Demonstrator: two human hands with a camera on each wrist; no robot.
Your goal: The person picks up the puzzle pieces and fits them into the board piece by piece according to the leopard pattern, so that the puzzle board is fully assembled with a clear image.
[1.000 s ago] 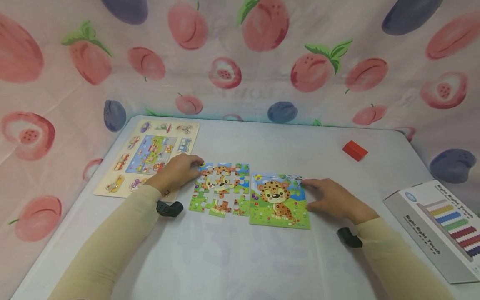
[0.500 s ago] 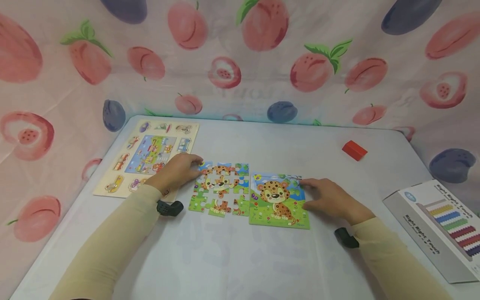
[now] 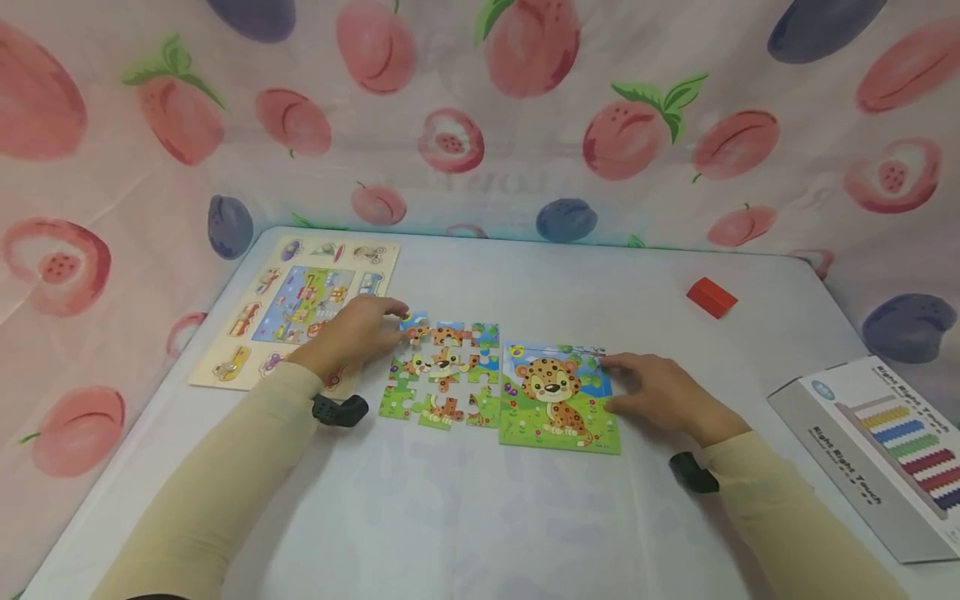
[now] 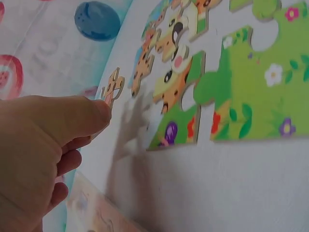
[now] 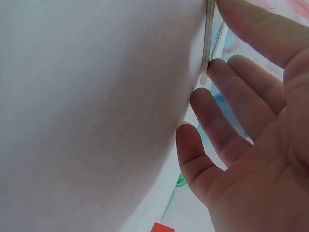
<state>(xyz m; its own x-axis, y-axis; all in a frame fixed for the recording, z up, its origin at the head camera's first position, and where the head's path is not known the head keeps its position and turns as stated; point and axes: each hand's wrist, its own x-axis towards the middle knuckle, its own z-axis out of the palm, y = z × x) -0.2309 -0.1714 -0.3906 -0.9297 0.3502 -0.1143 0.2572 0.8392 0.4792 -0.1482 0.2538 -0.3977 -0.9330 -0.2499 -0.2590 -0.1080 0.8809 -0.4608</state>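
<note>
My left hand [image 3: 358,331] pinches a puzzle piece [image 4: 114,87] between thumb and fingers. In the left wrist view the piece stands clear of the table, with spotted orange print showing. Just to its right lies the spread of leopard jigsaw pieces [image 3: 447,364], with gaps between several of them. Beside these lies the square leopard picture board [image 3: 558,433], bearing a sitting cub on grass. My right hand [image 3: 663,392] rests at that board's right edge with loosely bent fingers [image 5: 190,147]; the right wrist view shows the board edge-on at the fingertips.
A wooden vehicle puzzle board [image 3: 247,357] lies at the back left, partly behind the left hand. At the back right sits a small red block [image 3: 712,297]. A printed box [image 3: 862,467] stands at the right edge. Fruit-patterned cloth [image 3: 525,133] hangs behind the white table [image 3: 525,525].
The left hand has risen slightly, lifting a top-left puzzle piece away from the others. The right hand has shifted slightly left along the picture board's edge.
</note>
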